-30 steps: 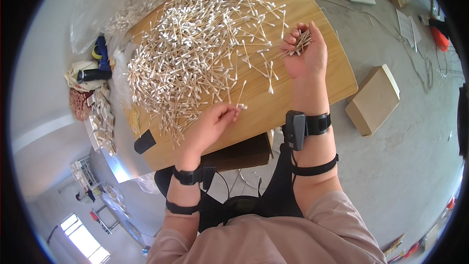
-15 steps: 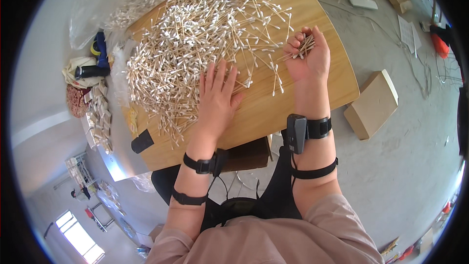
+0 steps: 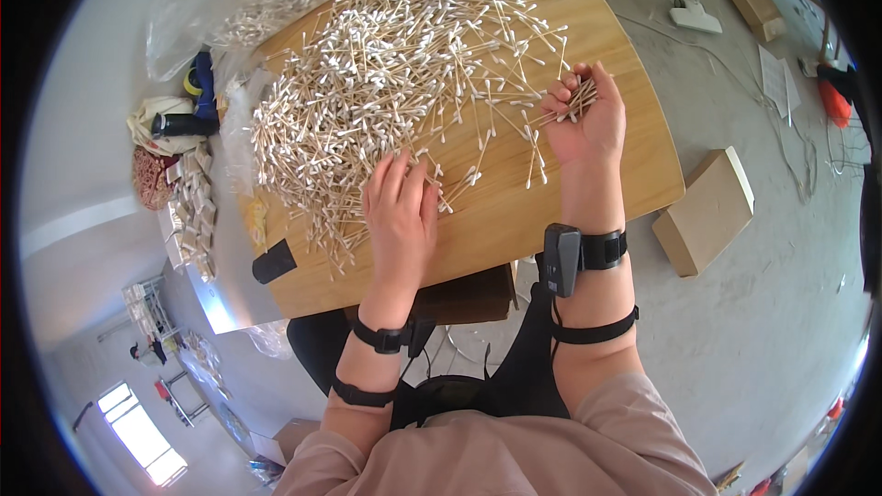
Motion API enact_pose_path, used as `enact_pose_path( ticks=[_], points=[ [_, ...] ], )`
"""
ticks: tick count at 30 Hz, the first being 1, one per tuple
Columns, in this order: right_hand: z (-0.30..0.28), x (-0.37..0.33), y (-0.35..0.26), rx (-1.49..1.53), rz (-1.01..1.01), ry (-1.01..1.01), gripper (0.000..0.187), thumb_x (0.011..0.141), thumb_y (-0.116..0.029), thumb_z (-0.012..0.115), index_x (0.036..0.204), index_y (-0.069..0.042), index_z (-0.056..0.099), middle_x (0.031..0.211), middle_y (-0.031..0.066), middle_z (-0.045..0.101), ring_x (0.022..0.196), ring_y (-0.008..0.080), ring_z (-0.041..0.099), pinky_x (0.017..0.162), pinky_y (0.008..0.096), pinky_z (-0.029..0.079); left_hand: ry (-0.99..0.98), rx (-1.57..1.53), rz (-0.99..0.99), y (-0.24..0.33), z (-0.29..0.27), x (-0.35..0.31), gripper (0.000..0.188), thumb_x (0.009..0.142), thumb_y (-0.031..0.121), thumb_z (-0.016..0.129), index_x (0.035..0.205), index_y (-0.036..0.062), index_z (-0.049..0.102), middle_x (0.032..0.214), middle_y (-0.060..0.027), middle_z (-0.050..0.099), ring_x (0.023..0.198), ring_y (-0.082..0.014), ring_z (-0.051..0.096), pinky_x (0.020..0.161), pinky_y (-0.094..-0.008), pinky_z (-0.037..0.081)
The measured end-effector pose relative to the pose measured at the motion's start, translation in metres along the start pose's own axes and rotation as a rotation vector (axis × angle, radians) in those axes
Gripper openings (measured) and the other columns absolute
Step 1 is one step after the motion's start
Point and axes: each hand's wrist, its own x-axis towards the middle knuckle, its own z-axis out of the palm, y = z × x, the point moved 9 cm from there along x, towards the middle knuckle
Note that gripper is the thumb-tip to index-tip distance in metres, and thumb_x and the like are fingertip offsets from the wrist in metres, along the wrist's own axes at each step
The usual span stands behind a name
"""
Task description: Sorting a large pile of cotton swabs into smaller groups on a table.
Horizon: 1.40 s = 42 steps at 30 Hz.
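A broad heap of cotton swabs [image 3: 367, 83] with wooden sticks and white tips covers much of the wooden table [image 3: 514, 220]. My left hand [image 3: 401, 216] rests at the near edge of the heap. Its fingers are slightly bent and apart, with the tips on the swabs; what lies under them is partly hidden. On the right, palm up, my right hand [image 3: 588, 124] has its fingers curled round a small bunch of cotton swabs [image 3: 581, 99]. A few loose swabs [image 3: 533, 154] lie on the wood just left of that hand.
Clear plastic bags [image 3: 276, 9] with more swabs lie beyond the heap. To the left are a black bottle [image 3: 184, 125], stacked small packs [image 3: 195, 211] and a black flat piece [image 3: 274, 263]. Cardboard boxes [image 3: 707, 211] and a white stand base [image 3: 695, 18] are on the floor at right.
My left hand has drawn back toward me, and its fingers have bent from flat to slightly curled. My right hand still holds its bunch of swabs. The whole view has shifted a little.
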Motion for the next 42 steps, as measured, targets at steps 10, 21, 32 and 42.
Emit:
enact_pose_path(
  ticks=[10,21,32,42],
  points=[
    [0.008,0.000,0.017,0.011,0.038,0.026,0.022,0.097,-0.025,0.047,0.087,-0.006,0.050,0.070,0.0044,0.048,0.060,0.0152,0.044,0.050,0.0265,0.035,0.007,0.031,0.158,0.036,0.029,0.056,0.049,0.085,0.024,0.066,0.127,0.0031,0.055,0.142,-0.0161,0.043,0.132,-0.0380,0.037,0.109,-0.0583,0.024],
    [0.008,0.001,0.022,-0.005,0.052,-0.006,0.022,0.098,-0.026,0.048,0.087,-0.007,0.050,0.070,0.0043,0.049,0.059,0.0150,0.045,0.051,0.0265,0.035,0.159,0.023,0.220,0.013,-0.005,0.084,0.027,0.086,0.009,0.064,0.112,0.0031,0.064,0.116,-0.0138,0.064,0.113,-0.0296,0.058,0.102,-0.0425,0.044],
    [0.005,0.002,0.026,-0.038,0.063,0.018,0.021,0.098,-0.025,0.046,0.087,-0.008,0.050,0.070,0.0040,0.049,0.060,0.0150,0.045,0.051,0.0261,0.035,0.154,0.272,0.105,-0.093,-0.019,0.164,0.031,0.095,0.018,0.052,0.122,0.0041,0.059,0.135,-0.0153,0.051,0.129,-0.0319,0.045,0.111,-0.0435,0.033],
    [0.007,0.003,0.028,-0.028,0.066,0.005,0.021,0.098,-0.025,0.046,0.087,-0.008,0.050,0.071,0.0043,0.049,0.060,0.0150,0.045,0.051,0.0260,0.035,0.338,0.183,0.085,-0.139,-0.034,0.204,0.033,0.093,0.025,0.056,0.121,0.0098,0.061,0.134,-0.0144,0.053,0.123,-0.0350,0.049,0.105,-0.0431,0.039]
  ],
)
